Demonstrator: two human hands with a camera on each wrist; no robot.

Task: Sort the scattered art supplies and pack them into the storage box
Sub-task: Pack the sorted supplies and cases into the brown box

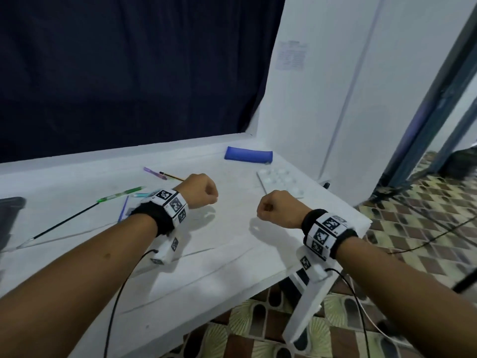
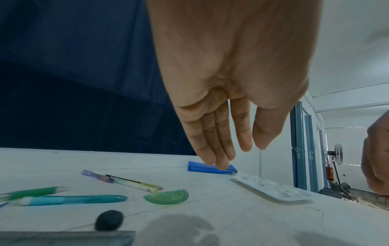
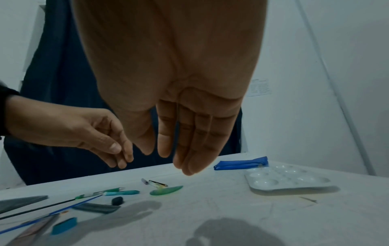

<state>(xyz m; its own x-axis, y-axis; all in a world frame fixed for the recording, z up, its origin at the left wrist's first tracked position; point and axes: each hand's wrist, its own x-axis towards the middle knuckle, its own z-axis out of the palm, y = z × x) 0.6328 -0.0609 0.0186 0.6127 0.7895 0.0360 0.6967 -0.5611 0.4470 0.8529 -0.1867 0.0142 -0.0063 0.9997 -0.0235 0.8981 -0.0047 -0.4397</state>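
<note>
Both hands hang above the white table [image 1: 206,267] with fingers straight and pointing down, holding nothing. My left hand [image 1: 200,193] [image 2: 240,143] hovers over the supplies on the left: a green pen [image 1: 121,195], a teal pen [image 2: 73,199], a purple pen beside a pencil [image 1: 154,173], a green protractor [image 2: 168,196] and a black eraser [image 2: 109,222]. My right hand [image 1: 277,208] [image 3: 166,149] hovers near the white paint palette [image 1: 280,180] [image 3: 288,179]. A blue pencil pouch [image 1: 248,156] [image 3: 240,164] lies at the back.
A long black brush [image 1: 64,220], a thin blue brush [image 1: 123,209], a teal eraser [image 3: 64,228], a ruler [image 3: 31,233] and a grey flat item [image 3: 96,207] lie at the left. A dark grey object [image 1: 10,218] sits at the left edge. The table's right edge drops to tiled floor [image 1: 413,228].
</note>
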